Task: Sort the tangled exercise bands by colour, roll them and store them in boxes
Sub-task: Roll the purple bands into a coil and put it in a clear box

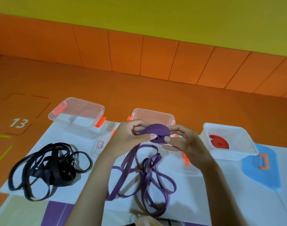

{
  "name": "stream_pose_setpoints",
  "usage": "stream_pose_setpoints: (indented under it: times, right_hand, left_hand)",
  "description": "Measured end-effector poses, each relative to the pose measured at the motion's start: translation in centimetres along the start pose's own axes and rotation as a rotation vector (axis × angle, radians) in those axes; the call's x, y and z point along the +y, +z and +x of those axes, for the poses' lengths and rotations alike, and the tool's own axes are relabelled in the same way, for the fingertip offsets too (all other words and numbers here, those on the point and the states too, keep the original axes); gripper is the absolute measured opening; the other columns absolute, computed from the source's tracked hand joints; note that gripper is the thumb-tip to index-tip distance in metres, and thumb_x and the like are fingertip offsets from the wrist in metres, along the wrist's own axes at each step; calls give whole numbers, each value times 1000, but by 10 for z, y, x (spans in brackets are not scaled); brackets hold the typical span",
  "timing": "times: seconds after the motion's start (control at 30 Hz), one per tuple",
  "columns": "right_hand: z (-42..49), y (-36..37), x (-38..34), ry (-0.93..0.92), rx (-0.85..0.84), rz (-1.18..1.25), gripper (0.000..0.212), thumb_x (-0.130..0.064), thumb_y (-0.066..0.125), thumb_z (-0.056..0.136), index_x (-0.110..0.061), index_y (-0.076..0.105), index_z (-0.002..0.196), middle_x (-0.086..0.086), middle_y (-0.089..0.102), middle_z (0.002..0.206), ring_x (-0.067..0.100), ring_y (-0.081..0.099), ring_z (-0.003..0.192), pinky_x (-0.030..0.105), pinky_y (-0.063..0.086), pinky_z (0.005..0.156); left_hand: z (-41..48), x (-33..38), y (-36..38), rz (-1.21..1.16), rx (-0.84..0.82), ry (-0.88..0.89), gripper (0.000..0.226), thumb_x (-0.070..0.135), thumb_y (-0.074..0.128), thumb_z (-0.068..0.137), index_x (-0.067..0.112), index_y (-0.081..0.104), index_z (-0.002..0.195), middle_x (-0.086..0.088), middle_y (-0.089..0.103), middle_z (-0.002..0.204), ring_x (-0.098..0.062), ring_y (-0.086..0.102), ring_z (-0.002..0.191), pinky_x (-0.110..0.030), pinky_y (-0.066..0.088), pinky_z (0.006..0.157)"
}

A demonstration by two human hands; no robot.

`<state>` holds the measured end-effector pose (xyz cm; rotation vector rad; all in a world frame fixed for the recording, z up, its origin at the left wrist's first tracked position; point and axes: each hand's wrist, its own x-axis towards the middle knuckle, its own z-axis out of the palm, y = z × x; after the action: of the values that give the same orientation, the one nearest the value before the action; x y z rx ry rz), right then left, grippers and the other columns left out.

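Observation:
Above the white sheet I hold a partly rolled purple band (155, 133). My left hand (133, 136) pinches the roll from the left and my right hand (183, 141) pinches it from the right. Its loose tail hangs down into a pile of purple bands (146, 180) on the sheet. A tangle of black bands (48, 170) lies at the left. Three clear boxes stand behind: the left box (77, 118) holds nothing, the middle box (157, 115) sits partly behind my hands, and the right box (229, 142) holds a rolled red band (218, 141).
A blue lid with an orange handle (261, 167) lies at the right of the white sheet (229, 193). A clear lid with an orange clip (185, 162) lies below my right hand, another clear lid (100, 144) near the left box. Orange floor and wall panels lie beyond.

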<state>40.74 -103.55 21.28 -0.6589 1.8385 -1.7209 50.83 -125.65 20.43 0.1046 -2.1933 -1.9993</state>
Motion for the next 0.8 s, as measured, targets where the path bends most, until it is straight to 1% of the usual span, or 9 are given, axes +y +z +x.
stream_pose_setpoints:
  times: [0.07, 0.17, 0.27, 0.43, 0.47, 0.53, 0.63, 0.73, 0.8]
  right_hand:
    - [-1, 0, 0, 13, -54, -145, 37, -22, 87, 85, -33, 70, 115, -3, 76, 108, 24, 77, 99, 37, 65, 81]
    - [0, -3, -2, -130, -45, -423, 28, -23, 83, 87, -26, 70, 111, -11, 75, 103, 14, 73, 102, 27, 63, 83]
    - [-1, -6, -5, -94, 15, -297, 20, -18, 81, 87, -22, 72, 103, -7, 76, 102, 19, 75, 99, 32, 65, 79]
    - [-6, 4, -3, 36, -1, 118, 39, -24, 80, 84, -3, 62, 112, 10, 76, 113, 37, 78, 95, 38, 65, 78]
    - [-6, 6, -3, 57, -31, 116, 39, -24, 79, 85, -3, 62, 114, 8, 75, 114, 35, 77, 99, 38, 65, 79]
    - [-7, 6, -3, 43, -70, -89, 32, -24, 81, 88, -13, 68, 114, -3, 76, 113, 22, 75, 105, 33, 63, 85]
    - [-5, 4, -7, -153, -54, -428, 29, -23, 83, 87, -23, 74, 114, -17, 76, 104, 6, 70, 103, 15, 54, 84]
    - [-6, 4, -7, -192, 15, -275, 25, -20, 83, 85, -24, 77, 109, -11, 79, 103, 13, 75, 98, 22, 60, 80]
    - [-10, 9, -3, -109, 83, -19, 25, -21, 85, 84, -20, 78, 108, 1, 79, 106, 23, 77, 98, 30, 64, 76]
  left_hand:
    - [-1, -1, 1, 117, -20, 8, 24, 36, 89, 83, 31, 79, 104, 9, 83, 98, -12, 79, 91, -26, 62, 78]
    - [-2, 0, 10, 160, -37, 33, 24, 39, 89, 83, 33, 78, 104, 12, 82, 99, -10, 79, 92, -30, 63, 83]
    - [-2, 3, 14, 138, -31, 61, 27, 41, 89, 84, 36, 76, 108, 14, 81, 104, -8, 78, 98, -18, 59, 84]
    - [-5, 5, 10, 48, -8, 43, 24, 31, 89, 86, 31, 72, 104, 6, 83, 104, -14, 79, 98, -26, 62, 89]
    - [-5, 5, 7, 69, -10, 44, 23, 30, 89, 87, 30, 72, 103, 6, 83, 103, -14, 79, 97, -29, 63, 88]
    - [-6, 5, 4, 179, -50, 21, 23, 29, 88, 87, 28, 72, 102, 10, 82, 101, -12, 79, 95, -38, 65, 87]
    - [-9, 3, 8, 280, -110, -16, 22, 29, 87, 87, 28, 70, 101, 14, 81, 98, -7, 78, 92, -41, 63, 89]
    - [-10, 2, 12, 190, -61, -5, 25, 35, 88, 84, 32, 73, 104, 10, 81, 99, -12, 78, 92, -39, 64, 87]
    - [-11, 0, 11, 124, -7, 18, 27, 38, 90, 83, 32, 75, 105, 8, 82, 97, -12, 77, 89, -27, 61, 80]
